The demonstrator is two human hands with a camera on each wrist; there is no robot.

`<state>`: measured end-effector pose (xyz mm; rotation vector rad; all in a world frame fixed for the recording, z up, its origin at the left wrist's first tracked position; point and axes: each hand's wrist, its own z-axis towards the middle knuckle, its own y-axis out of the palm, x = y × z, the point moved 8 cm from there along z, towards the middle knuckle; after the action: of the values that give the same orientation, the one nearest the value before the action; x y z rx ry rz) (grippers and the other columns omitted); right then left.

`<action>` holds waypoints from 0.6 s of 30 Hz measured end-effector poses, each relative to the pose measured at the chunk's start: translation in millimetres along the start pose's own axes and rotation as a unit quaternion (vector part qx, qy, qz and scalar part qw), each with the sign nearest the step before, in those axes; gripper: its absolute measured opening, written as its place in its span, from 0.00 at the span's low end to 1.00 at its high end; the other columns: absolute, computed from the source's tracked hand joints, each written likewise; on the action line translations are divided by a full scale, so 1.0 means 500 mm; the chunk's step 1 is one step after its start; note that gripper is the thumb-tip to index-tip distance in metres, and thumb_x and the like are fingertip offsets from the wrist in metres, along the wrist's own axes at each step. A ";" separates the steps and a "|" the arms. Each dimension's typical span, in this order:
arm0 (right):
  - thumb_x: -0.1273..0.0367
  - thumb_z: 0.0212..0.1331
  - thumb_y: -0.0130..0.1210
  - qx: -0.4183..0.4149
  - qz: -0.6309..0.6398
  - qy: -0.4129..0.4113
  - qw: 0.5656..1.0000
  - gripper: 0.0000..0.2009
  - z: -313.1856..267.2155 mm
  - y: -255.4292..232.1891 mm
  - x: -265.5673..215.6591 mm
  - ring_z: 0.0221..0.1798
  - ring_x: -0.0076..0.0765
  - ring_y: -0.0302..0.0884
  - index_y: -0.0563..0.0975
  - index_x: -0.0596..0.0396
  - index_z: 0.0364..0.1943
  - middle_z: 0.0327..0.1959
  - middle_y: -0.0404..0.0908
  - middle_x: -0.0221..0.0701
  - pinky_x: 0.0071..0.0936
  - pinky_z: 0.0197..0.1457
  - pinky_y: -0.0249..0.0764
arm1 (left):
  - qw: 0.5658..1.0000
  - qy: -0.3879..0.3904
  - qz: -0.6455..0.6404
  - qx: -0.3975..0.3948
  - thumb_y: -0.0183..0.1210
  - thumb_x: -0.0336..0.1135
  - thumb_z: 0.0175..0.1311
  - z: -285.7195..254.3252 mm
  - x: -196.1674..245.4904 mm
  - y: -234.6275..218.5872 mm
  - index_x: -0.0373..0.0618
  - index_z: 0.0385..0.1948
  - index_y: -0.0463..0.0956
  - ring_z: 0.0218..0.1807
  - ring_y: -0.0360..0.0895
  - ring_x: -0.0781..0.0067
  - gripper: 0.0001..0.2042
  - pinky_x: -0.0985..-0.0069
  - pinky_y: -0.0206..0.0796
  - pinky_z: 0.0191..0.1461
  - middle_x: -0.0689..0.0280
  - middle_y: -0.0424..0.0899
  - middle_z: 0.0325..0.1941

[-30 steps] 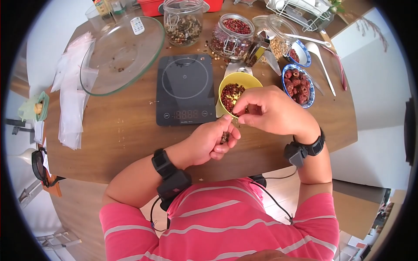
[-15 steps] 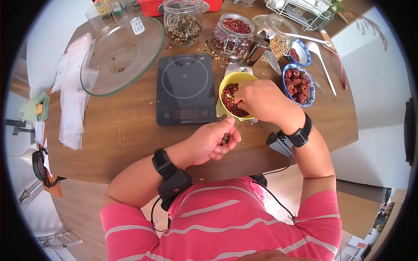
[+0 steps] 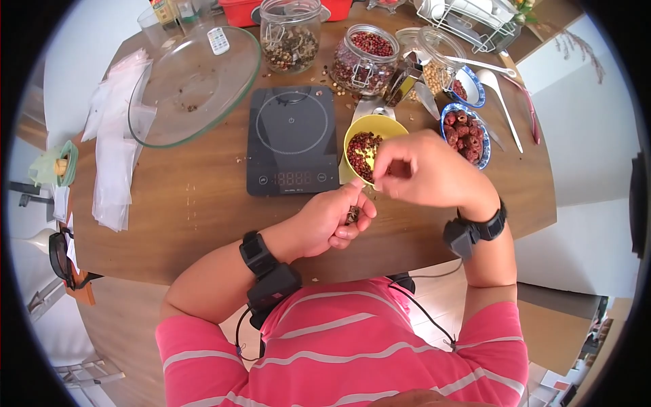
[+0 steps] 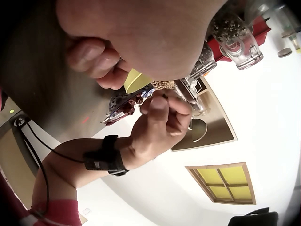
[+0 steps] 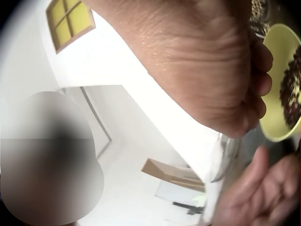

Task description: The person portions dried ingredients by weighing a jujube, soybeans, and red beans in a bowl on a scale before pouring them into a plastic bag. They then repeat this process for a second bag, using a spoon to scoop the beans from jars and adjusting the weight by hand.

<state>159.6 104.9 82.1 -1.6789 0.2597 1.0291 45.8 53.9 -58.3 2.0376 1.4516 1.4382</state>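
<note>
My left hand [image 3: 329, 220] has its fingers curled around small brown dried bits [image 3: 352, 215], palm turned up, just in front of a yellow bowl [image 3: 388, 123]. Small dark red bits [image 3: 364, 144], with a few pale yellow spots among them, cover the bowl's bottom. Over the bowl's near right rim is my right hand [image 3: 434, 169], its thumb and forefinger together. In the left wrist view, these fingertips pinch a tiny dark bit [image 4: 164, 96], too small to make out its kind. The right wrist view shows the right hand's curled fingers beside the bowl.
Left of the bowl lies a black kitchen scale [image 3: 291, 139]. Behind stand a jar of dried brown pieces [image 3: 290, 49] and a jar of red grains [image 3: 359, 71]. A blue-rimmed bowl [image 3: 485, 154] of wrinkled red dates is right. A large glass dish [image 3: 196, 88] sits left.
My right hand dipped into the yellow bowl half a second ago and has since come back up to its near right rim. The left hand stays almost in place.
</note>
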 end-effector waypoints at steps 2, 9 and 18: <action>0.76 0.52 0.69 -0.035 -0.011 0.030 0.999 0.07 0.000 0.011 -0.011 0.31 0.44 0.83 0.84 0.58 0.35 0.30 0.85 0.37 0.36 0.36 0.77 | 1.000 0.003 -0.007 0.000 0.35 0.67 0.81 0.000 0.003 0.000 0.46 0.43 0.74 0.22 0.54 0.85 0.31 0.85 0.46 0.23 0.69 0.72 0.33; 0.66 0.61 0.62 0.051 -0.210 -0.010 0.976 0.08 0.059 0.028 0.091 0.40 0.50 0.86 0.88 0.45 0.41 0.36 0.88 0.37 0.46 0.45 0.81 | 0.999 -0.016 0.014 -0.026 0.35 0.68 0.81 0.000 -0.003 0.000 0.46 0.43 0.74 0.22 0.54 0.85 0.32 0.85 0.45 0.22 0.69 0.72 0.33; 0.66 0.61 0.61 0.008 -0.250 0.024 0.968 0.07 0.069 0.034 0.105 0.42 0.51 0.86 0.87 0.47 0.39 0.37 0.88 0.38 0.47 0.46 0.80 | 0.998 -0.016 0.047 -0.031 0.36 0.66 0.82 -0.003 -0.003 0.005 0.44 0.44 0.74 0.22 0.53 0.85 0.31 0.85 0.46 0.22 0.70 0.71 0.32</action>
<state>163.2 145.4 31.0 -1.6405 -0.1236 0.6056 46.0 51.1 -56.6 2.1061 1.2990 1.4593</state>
